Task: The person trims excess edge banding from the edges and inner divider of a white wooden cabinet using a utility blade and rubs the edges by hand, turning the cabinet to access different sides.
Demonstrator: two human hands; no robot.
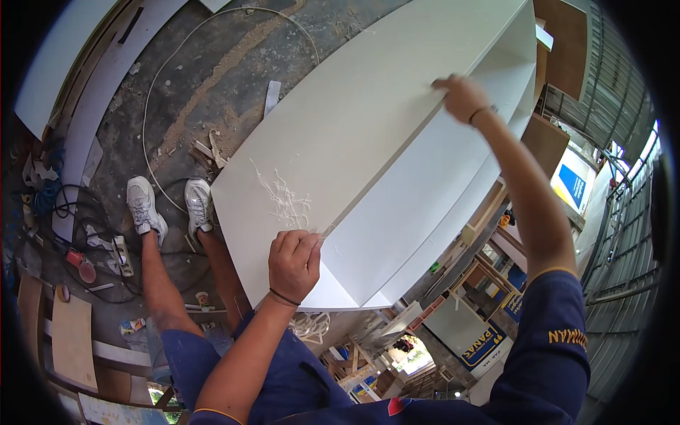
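Observation:
A long cabinet carcass lies across the view, with a beige-grey panel [340, 127] on top and a white open inside [404, 205]. My left hand [292, 263] is closed in a pinch at the panel's near corner; a thin pale strip [329, 230] shows at its fingertips. Just beyond it, a tangle of curly white shavings [287, 202] lies on the panel. Farther along the same edge is my right hand [464, 99], slightly blurred. Its index finger stretches out over the panel top, and the other fingers curl near the edge.
Beside my shoes [145, 205], a power strip [122, 256] and dark cables lie on the concrete floor [177, 78]. A pale hose [145, 120] loops across it. Wood scraps [207, 150] sit against the cabinet. Boards [72, 333] are stacked lower left, and brown panels [563, 42] stand upper right.

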